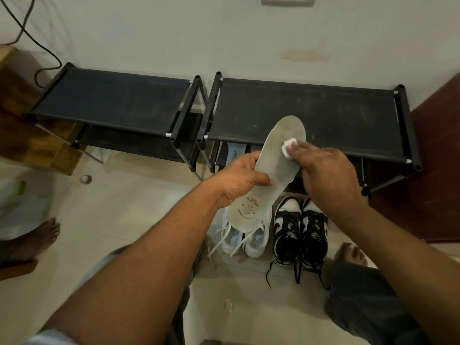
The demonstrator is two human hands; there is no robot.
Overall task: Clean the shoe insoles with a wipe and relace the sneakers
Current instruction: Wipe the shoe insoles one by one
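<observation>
Insole: grey, held in the air above the shoes, toe toward 1 o'clock, heel toward 7 o'clock, printed heel end nearest the person.
Left hand: grip clamped on the insole's middle, thumb on the top face, fingers curled round the 9 o'clock edge.
Right hand: fingers nearly straight, pressing the wipe down. The grip is not visibly closed round it, and the thumb is hidden.
Wipe: small white wad on the forefoot, near the 3 o'clock edge.
White sneakers: on the floor at 6 o'clock of the insole, laces loose and splayed.
Black sneakers: touching the white pair at its 3 o'clock side, laces trailing on the floor.
Rack: black, against the wall at 12 o'clock.
Stage: wiping seems under way, with relacing not yet done.
Risk 1: pressure beyond the left grip may well bend the thin insole or lever it loose onto the floor.
Risk 2: the wad, so near the edge, could slide off.
Risk 3: a foot close by might catch the trailing laces.
</observation>
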